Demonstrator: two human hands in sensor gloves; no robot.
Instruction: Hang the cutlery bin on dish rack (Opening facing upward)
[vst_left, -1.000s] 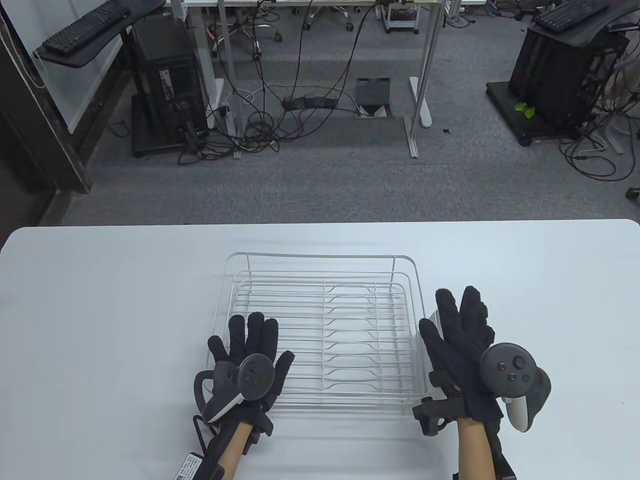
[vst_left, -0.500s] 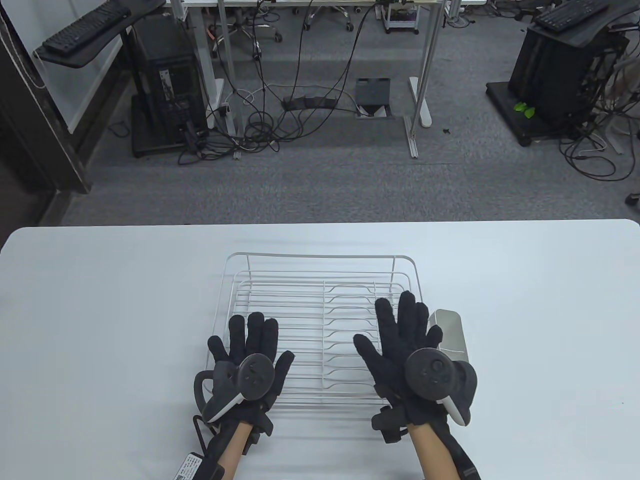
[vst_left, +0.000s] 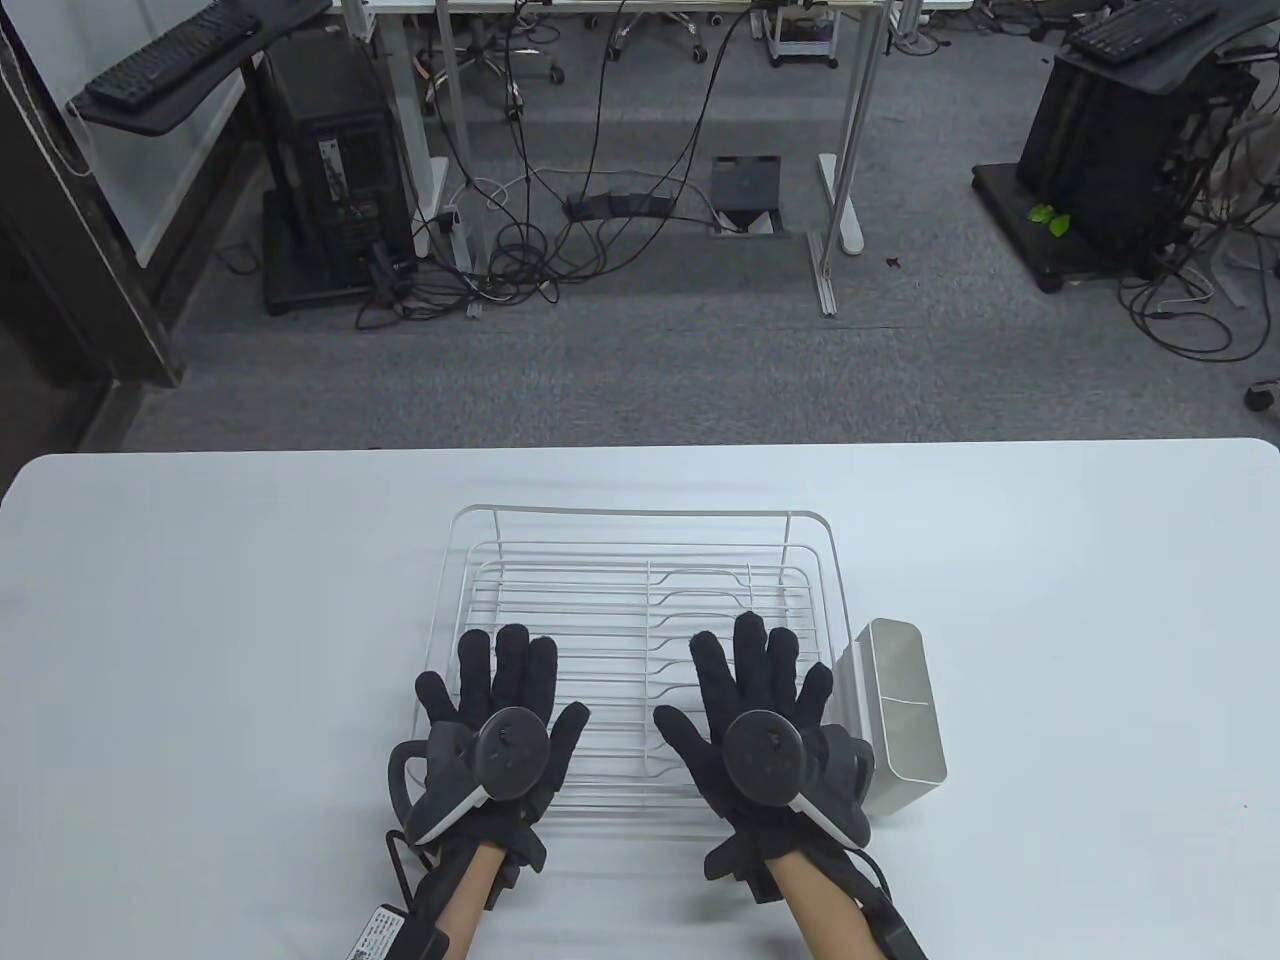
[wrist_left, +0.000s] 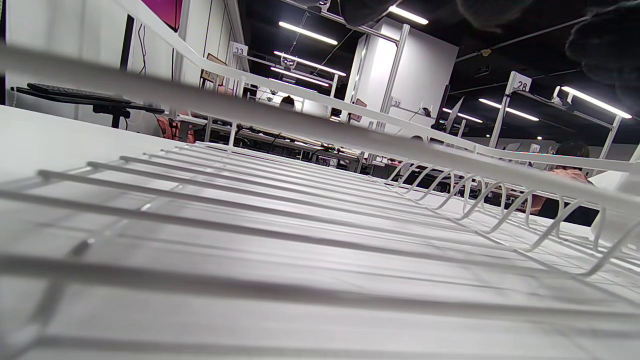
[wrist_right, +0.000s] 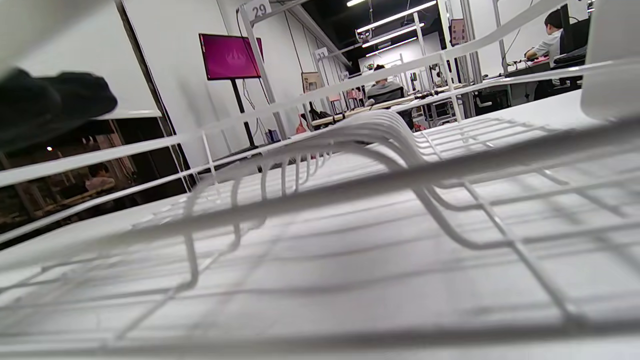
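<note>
- Office floor with desks, cables and computer towers fills the background beyond the white table (vst_left: 200, 600), which bears everything of the task.
- Largest on it is the white wire dish rack (vst_left: 640, 520), standing flat near the person; both hands lie over its near half.
- Next in size, the cutlery bin (vst_left: 905, 705) sits on the outer side wall of the rack, just right of the right hand; its open top shows an inner divider and faces upward. It looks hung on the rim, though the hook itself cannot be seen.
- Right hand (vst_left: 760, 720): palm down, fingers spread, holding nothing. The bin lies just beside its little-finger side; whether they touch I cannot tell.
- Left hand (vst_left: 495, 720): palm down, fingers spread, also holding nothing, over the rack's near left corner, with the bin well apart on the far side of the other hand.
- Judged from this, the hanging seems done. To finish well, check that the bin hangs level against the rack wall and does not rock; if it tilts, grip it by both long walls, lift straight up, and reseat the hook fully over the wire.
</note>
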